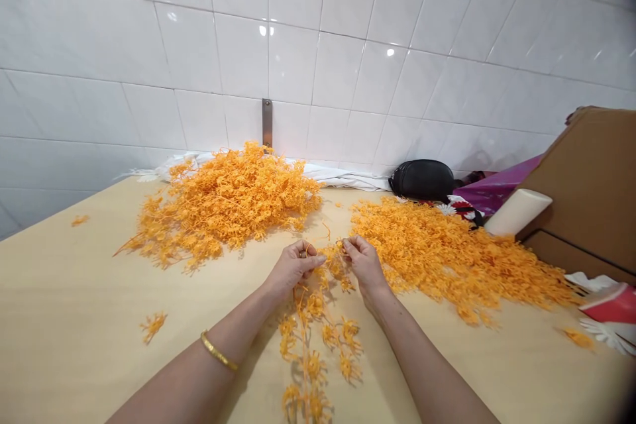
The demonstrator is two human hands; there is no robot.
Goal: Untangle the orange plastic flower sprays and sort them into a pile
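Observation:
An orange artificial flower spray runs from between my hands down toward the table's near edge, with small spidery blossoms along its thin stems. My left hand pinches the upper stem of this spray, and a ring shows on one finger. Close by on the right, my right hand has thumb and fingertips pressed together on a small orange blossom at the spray's top. Behind my left hand rises a heap of assembled orange sprays. A wide pile of loose orange blossoms lies beside my right hand.
Single blossoms lie on the pale wooden table. At the back right are a black case, a white roll, a purple bag and a cardboard box. White cloth lies along the tiled wall.

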